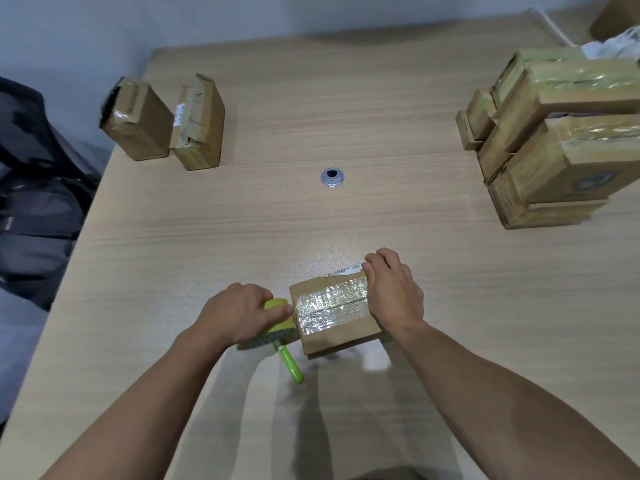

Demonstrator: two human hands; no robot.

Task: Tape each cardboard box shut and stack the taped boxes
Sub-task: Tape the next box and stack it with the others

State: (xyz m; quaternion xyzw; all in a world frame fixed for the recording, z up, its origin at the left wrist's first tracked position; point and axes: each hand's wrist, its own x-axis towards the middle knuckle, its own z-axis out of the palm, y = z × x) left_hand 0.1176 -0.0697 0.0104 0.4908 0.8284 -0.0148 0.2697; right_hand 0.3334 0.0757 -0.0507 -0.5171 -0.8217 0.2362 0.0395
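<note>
A small cardboard box (pixel 341 336) lies near the table's front edge with a shiny strip of clear tape across its top. My right hand (pixel 393 289) grips the box's right end, fingers curled over the far edge. My left hand (pixel 242 311) grips a green tape dispenser (pixel 277 329) pressed against the box's left side; its green handle sticks out toward me. Two untaped boxes (pixel 138 121) (pixel 199 124) stand at the far left. A stack of taped boxes (pixel 554 140) sits at the right.
The wooden table (pixel 311 116) has a round metal cable grommet (pixel 330 176) in its middle. A dark bag or chair (pixel 38 188) sits off the left edge. White plastic (pixel 613 46) lies behind the stack at the far right.
</note>
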